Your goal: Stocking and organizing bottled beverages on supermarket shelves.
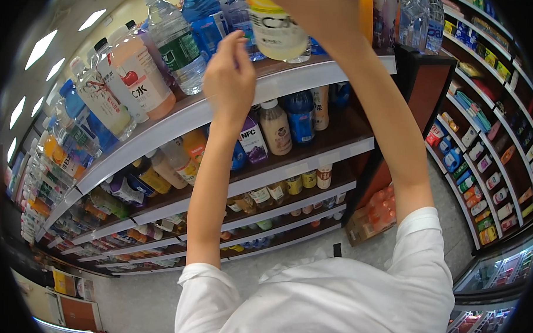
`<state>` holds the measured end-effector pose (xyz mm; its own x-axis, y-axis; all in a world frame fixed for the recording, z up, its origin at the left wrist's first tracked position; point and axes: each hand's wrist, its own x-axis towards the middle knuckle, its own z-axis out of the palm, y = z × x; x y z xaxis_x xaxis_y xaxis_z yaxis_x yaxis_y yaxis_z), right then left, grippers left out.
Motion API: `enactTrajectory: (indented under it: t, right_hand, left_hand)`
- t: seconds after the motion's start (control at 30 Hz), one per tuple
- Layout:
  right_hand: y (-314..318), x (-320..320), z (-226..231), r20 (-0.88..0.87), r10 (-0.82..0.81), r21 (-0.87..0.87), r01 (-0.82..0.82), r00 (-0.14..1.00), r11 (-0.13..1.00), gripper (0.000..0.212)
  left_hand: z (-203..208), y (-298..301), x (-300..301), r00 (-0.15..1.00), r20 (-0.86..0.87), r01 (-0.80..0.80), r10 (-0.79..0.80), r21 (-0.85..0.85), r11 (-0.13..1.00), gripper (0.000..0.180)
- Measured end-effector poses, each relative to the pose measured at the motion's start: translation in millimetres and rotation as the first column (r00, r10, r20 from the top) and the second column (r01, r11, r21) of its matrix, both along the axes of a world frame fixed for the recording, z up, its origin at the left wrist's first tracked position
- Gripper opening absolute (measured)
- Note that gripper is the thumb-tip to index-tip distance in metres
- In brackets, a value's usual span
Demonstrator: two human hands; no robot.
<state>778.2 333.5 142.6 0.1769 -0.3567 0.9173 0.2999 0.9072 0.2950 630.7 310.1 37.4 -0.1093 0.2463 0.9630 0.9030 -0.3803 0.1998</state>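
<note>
My right hand point(322, 13) is at the top shelf, partly cut off by the upper edge, closed round the upper part of a bottle point(277, 37) of pale yellow liquid with a yellow and white label. The hand hides the bottle's neck, and its fingertips are out of sight. Just left of that bottle, my left hand point(230, 74) is raised before the shelf front, fingers loosely bent and apart, nothing visible in it. Behind it stand a blue bottle point(204, 26) and a clear bottle with a green label point(174, 49).
The top shelf point(316, 74) curves left with crowded bottles, including a pink one point(142, 74). Lower shelves hold more drinks, such as a blue bottle point(300, 118). A dark end panel point(419, 89) stands right, with orange-red packs point(382, 206) on the floor. Stocked shelves point(485, 133) line the far right.
</note>
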Motion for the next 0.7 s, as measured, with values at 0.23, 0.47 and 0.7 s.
enactTrajectory:
  t: [0.23, 0.47, 0.7]
  right_hand:
    - [11, -74, -8, -0.063, 0.123, -0.062, -0.127, 0.99, 0.99, 0.056]
    - [41, -116, -30, 0.073, -0.095, -0.326, 0.114, 0.993, 0.939, 0.069]
    - [45, -58, -67, -0.023, -0.219, -0.11, 0.216, 0.975, 0.97, 0.035]
  left_hand:
    - [-1, -24, -34, 0.949, -0.272, -0.067, 0.16, 0.324, 0.944, 0.031]
    - [-17, -17, -51, 0.922, -0.257, -0.232, 0.288, 0.227, 0.946, 0.042]
    - [-24, -17, -48, 0.938, -0.203, -0.261, 0.28, 0.117, 0.958, 0.037]
